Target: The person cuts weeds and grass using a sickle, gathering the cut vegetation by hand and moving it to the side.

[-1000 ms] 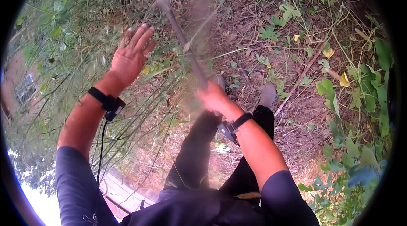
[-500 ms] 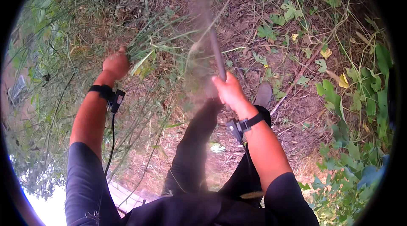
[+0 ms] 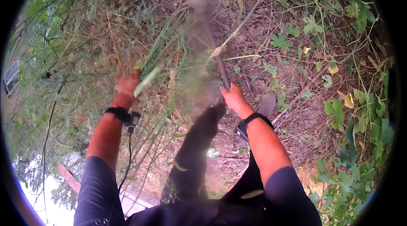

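My left hand [image 3: 128, 88], slightly blurred, is closed around a bunch of long green grass stems [image 3: 157, 52]. The stems slant up and right from the fist, and a pale thick end sticks out beside the fingers. In my right hand [image 3: 234, 98] is the lower end of the brown wooden handle of a sickle [image 3: 220, 66]. Its handle points away from me, and the blade [image 3: 196, 3] at the far end is blurred and turned toward the left. Grass tops reach close to the blade; whether they touch it I cannot tell.
Tangled tall weeds [image 3: 80, 56] fill the left side. Broad-leaved vines [image 3: 337, 113] run along the right. Dry soil [image 3: 292, 82] with twigs and dead stems lies between. My shoe [image 3: 267, 104] stands beyond my right wrist. A hazy smear covers the picture's middle.
My left hand has moved right and a little nearer to me, bringing the grass bunch along. The sickle's blade has come slightly nearer, and my right hand has shifted slightly right and nearer.
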Tool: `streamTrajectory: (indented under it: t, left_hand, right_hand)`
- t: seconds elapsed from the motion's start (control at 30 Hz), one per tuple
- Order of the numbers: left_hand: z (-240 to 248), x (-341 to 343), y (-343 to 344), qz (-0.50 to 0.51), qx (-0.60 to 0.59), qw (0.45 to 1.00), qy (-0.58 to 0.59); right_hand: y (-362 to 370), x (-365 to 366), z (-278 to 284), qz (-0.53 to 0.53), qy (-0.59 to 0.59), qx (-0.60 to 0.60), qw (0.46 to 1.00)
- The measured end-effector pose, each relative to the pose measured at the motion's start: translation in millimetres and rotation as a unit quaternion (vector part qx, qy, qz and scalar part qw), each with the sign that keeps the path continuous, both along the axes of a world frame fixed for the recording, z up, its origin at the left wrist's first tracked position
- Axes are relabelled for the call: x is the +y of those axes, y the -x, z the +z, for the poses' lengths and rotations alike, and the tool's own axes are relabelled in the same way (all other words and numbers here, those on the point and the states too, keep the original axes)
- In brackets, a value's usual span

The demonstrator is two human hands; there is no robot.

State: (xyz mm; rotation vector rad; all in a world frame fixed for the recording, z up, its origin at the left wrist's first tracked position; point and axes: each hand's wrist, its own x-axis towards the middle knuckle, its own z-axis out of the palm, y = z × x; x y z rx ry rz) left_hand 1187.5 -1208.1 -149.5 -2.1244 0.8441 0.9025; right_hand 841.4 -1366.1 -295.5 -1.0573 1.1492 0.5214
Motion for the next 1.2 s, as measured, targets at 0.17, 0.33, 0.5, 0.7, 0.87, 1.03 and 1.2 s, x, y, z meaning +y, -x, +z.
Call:
streamTrajectory:
  t: [0.17, 0.33, 0.5, 0.7, 0.87, 1.03, 1.2]
  left_hand:
    - [-21, 60, 32, 0.031, -0.004, 0.998, 0.061]
    - [-14, 51, 51, 0.08, 0.006, 0.987, 0.136]
    - [1, 54, 61, 0.145, 0.043, 0.98, 0.131]
    - [30, 39, 69, 0.199, 0.049, 0.973, 0.103]
    - [27, 28, 61, 0.202, 0.051, 0.973, 0.102]
    - [34, 36, 69, 0.169, 0.094, 0.976, 0.103]
    - [74, 46, 91, 0.164, 0.05, 0.981, 0.089]
  right_hand:
    - [-51, -49, -1, -0.073, 0.132, -0.038, 0.988]
    - [-95, -97, -13, -0.065, 0.228, -0.09, 0.967]
    - [102, -31, -5, 0.092, 0.145, 0.024, 0.985]
    - [98, -79, 57, 0.08, 0.215, 0.011, 0.973]
    - [-29, -110, 25, 0.066, 0.268, -0.025, 0.961]
    - [141, -54, 27, 0.245, 0.273, 0.007, 0.93]
    - [189, -80, 117, 0.003, 0.228, 0.075, 0.971]
